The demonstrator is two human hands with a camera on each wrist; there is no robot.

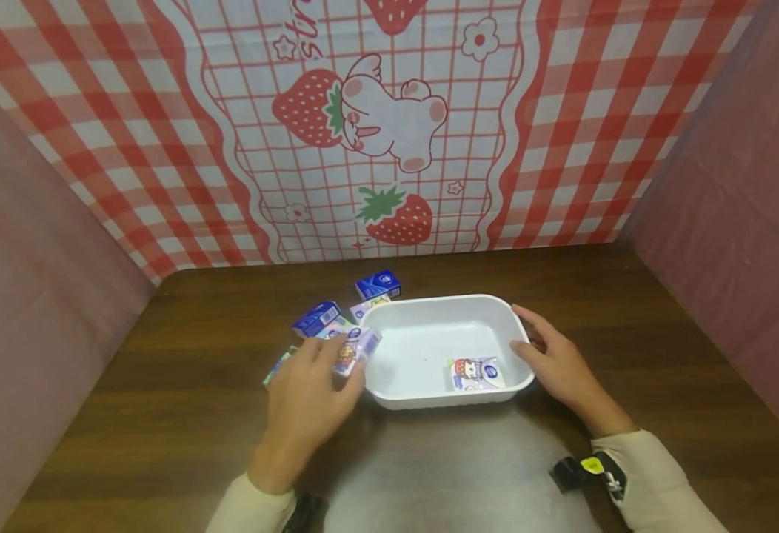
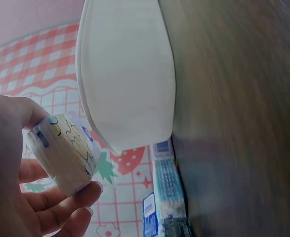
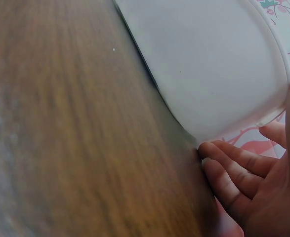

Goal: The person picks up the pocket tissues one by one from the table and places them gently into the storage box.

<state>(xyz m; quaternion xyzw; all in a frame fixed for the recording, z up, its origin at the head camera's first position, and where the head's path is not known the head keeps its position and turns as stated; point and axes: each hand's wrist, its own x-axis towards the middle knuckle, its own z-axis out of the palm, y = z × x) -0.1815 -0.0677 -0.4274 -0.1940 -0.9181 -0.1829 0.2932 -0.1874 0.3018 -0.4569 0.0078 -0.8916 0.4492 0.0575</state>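
My left hand (image 1: 309,403) holds a small lilac tissue pack (image 1: 366,342) between thumb and fingers, just off the left end of a white plastic tub (image 1: 406,352). The left wrist view shows this pack's pale side (image 2: 65,153), raised off the table. At the tub's right end is my right hand (image 1: 559,366), its thumb over the rim and its fingers along the outside wall. Inside the tub, another tissue pack (image 1: 476,373) with a cartoon print lies flat near the front wall.
Left of the tub lie several more packs: a dark blue one (image 1: 318,319), a green-edged one (image 1: 279,366) partly behind my left hand, and a lilac one (image 1: 367,307) against the rim. Another blue pack (image 1: 378,285) lies farther back. A checked strawberry cloth (image 1: 389,133) hangs behind the wooden table (image 1: 163,355).
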